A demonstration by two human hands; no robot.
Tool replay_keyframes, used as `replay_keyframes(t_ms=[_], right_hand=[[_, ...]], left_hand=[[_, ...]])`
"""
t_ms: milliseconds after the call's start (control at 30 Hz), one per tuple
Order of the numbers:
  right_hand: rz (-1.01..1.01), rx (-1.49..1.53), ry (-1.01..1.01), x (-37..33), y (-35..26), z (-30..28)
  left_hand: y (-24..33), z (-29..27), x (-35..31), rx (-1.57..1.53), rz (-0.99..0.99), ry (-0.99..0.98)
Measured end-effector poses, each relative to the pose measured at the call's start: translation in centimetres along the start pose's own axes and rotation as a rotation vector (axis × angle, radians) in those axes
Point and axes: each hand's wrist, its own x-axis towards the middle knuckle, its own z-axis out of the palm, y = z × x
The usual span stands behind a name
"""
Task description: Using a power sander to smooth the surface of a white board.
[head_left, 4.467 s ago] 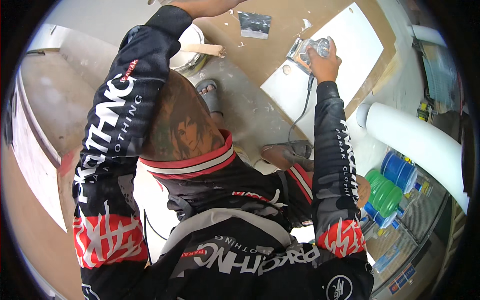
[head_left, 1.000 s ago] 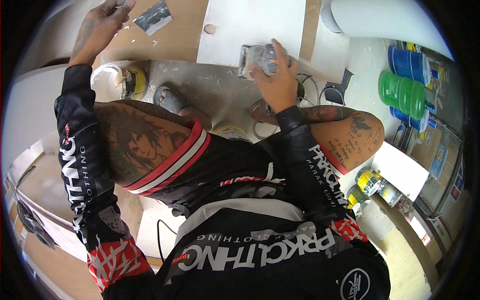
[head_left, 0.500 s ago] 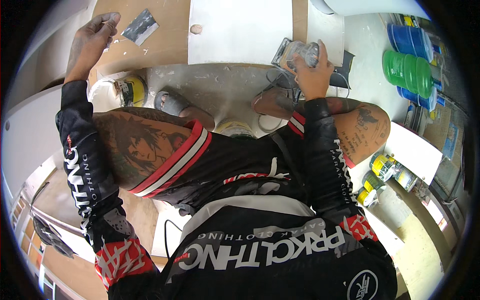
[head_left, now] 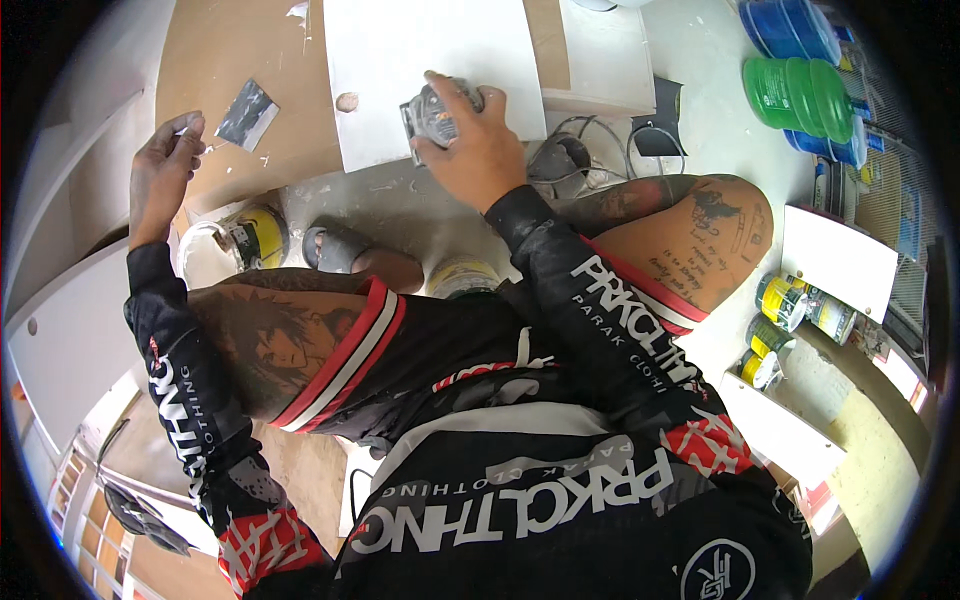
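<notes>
My right hand (head_left: 478, 135) is wrapped over a grey electric palm sander (head_left: 428, 118), its fingers spread across the top. The sander is over the lower middle of a white panel (head_left: 400, 45) with a round hole near its left edge; its base seems to rest on the surface. Off to the left, my left hand (head_left: 165, 170) is raised with thumb and fingertips pinched together near a brown board (head_left: 215, 60). Something pale shows at those fingertips, too small to name. A dark grey, scuffed square sheet (head_left: 247, 115) lies on the brown board beside this hand.
A loose cord (head_left: 590, 130) loops on the floor by my right leg. An open paint can (head_left: 255, 238) stands below the board at left, with another can (head_left: 462, 275) between my feet. Blue and green water jugs (head_left: 800, 98) and several small cans (head_left: 780, 303) are at right.
My right hand has carried the sander leftward from the panel's right end onto its middle. My left hand stays pinched, and the whole view has shifted a little.
</notes>
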Motion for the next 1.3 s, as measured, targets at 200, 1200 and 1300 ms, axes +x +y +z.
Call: replay_keyframes(t_ms=[200, 1200, 1300], right_hand=[[0.098, -0.011, 0.15, 6.0, 6.3, -2.8], [0.053, -0.097, 0.052, 5.5, 8.6, -8.2], [-0.055, -0.233, 0.131, 10.3, 11.1, -7.0]], left_hand=[[-0.6, 0.0, 0.1, -0.015, 0.004, -0.009], [3.0, 0.4, 0.0, 0.113, 0.087, -0.111], [2.9, 0.4, 0.3, 0.134, 0.086, -0.135]])
